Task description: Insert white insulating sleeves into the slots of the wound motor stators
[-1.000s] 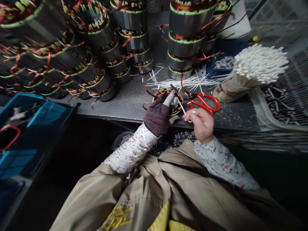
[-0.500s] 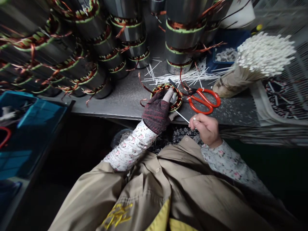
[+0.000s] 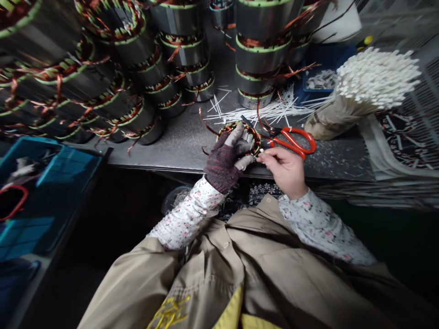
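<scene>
A small motor stator (image 3: 253, 137) with copper windings lies near the front edge of the grey bench (image 3: 185, 137). My left hand (image 3: 226, 157), in a dark knitted glove with pale fingertips, rests on the stator and its fingers curl over the rim. My bare right hand (image 3: 283, 167) is pinched at the stator's near side, right against the gloved fingers. What it pinches is hidden between the fingers. Red-handled scissors (image 3: 293, 139) lie just right of the stator.
Stacks of larger wound stators (image 3: 260, 59) fill the back and left of the bench. Loose white sleeves (image 3: 274, 109) lie scattered behind the stator, and a big bundle of them (image 3: 373, 82) lies at right. A blue crate (image 3: 44, 183) stands at lower left.
My right hand, which had drawn back towards me with a thin white sleeve, has moved forward to the stator; the sleeve no longer shows. The left hand's fingers have curled more over the rim.
</scene>
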### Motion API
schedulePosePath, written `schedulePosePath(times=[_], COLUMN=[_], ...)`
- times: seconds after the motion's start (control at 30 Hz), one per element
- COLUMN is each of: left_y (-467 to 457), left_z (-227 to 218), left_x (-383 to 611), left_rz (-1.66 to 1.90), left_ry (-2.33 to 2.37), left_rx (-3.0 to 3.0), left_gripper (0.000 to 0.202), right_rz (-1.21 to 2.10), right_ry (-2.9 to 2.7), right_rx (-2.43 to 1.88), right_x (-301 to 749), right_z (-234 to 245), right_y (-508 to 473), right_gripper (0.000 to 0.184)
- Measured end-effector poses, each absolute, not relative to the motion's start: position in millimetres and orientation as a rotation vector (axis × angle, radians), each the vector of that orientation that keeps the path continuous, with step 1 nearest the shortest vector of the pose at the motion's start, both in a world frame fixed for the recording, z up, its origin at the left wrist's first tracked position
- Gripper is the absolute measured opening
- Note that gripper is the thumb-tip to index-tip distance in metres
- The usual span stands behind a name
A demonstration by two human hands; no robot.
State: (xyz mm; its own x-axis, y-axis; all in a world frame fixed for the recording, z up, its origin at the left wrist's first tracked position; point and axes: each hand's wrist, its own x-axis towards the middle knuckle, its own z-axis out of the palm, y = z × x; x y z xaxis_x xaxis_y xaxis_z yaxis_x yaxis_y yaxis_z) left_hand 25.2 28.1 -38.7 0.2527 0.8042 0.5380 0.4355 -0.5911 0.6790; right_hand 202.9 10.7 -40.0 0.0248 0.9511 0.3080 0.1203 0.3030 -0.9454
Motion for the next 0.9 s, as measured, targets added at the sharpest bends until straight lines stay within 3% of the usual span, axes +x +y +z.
schedulePosePath(times=[0.1, 0.17, 0.37, 0.6, 0.73, 0.83, 0.9], left_y=[28, 29, 31, 30, 28, 26, 24], left_z=[-37, -34, -32, -30, -27, -27, -27], left_x=[26, 25, 23, 20, 23, 24, 22], left_rz=[1.276, 1.246, 1.257, 1.148, 1.184, 1.230, 1.239], left_ry=[1.152, 1.181, 1.175, 1.136, 1.170, 1.200, 1.196], left_rx=[2.179, 2.266, 2.313, 2.447, 2.558, 2.498, 2.414], left_gripper=[0.028, 0.022, 0.026, 0.023, 0.022, 0.019, 0.029], right_rz=[0.931, 0.917, 0.591, 0.594, 0.726, 0.835, 1.017], right_ry=[-1.402, -1.497, -1.743, -1.825, -1.824, -1.664, -1.544], right_rx=[-1.072, -1.066, -1.149, -1.217, -1.105, -1.018, -0.938], right_x=[206, 209, 207, 204, 211, 217, 216], right_z=[-33, -29, -26, -14, 3, 7, 2], right_y=[8, 4, 13, 19, 11, 9, 10], right_gripper=[0.026, 0.028, 0.022, 0.028, 0.036, 0.029, 0.028])
